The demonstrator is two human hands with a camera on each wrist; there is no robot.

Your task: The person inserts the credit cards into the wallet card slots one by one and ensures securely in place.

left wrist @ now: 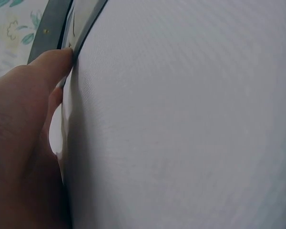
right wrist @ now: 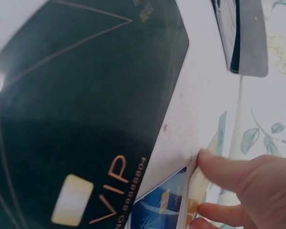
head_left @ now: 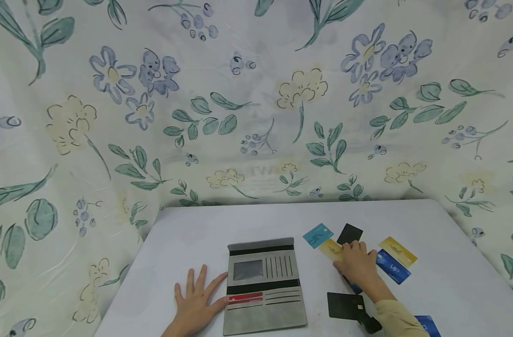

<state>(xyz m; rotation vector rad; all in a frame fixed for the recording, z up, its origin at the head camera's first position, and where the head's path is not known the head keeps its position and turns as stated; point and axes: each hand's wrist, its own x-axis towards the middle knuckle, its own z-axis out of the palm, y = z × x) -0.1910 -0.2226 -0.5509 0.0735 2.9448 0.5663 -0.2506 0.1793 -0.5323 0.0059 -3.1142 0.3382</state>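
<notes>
An unfolded grey card wallet (head_left: 277, 320) lies on the white table, with red strips showing in one slot. My left hand (head_left: 195, 304) rests flat beside it, fingers spread, with thumb and forefinger touching its left edge. My right hand (head_left: 359, 262) is over a group of cards, fingers bent. It pinches a yellow card (head_left: 331, 249) between thumb and fingers, seen edge-on in the right wrist view. Around this hand lie a teal card (head_left: 318, 235), a black card (head_left: 350, 233) and a blue card (right wrist: 157, 205), partly hidden under the hand.
A black VIP card (head_left: 344, 305) lies in front of my right wrist. Right of the hand are another yellow card (head_left: 398, 252) and a blue VIP card (head_left: 393, 267). One more blue card (head_left: 428, 325) shows beside the sleeve. A floral curtain (head_left: 260, 164) hangs behind the table.
</notes>
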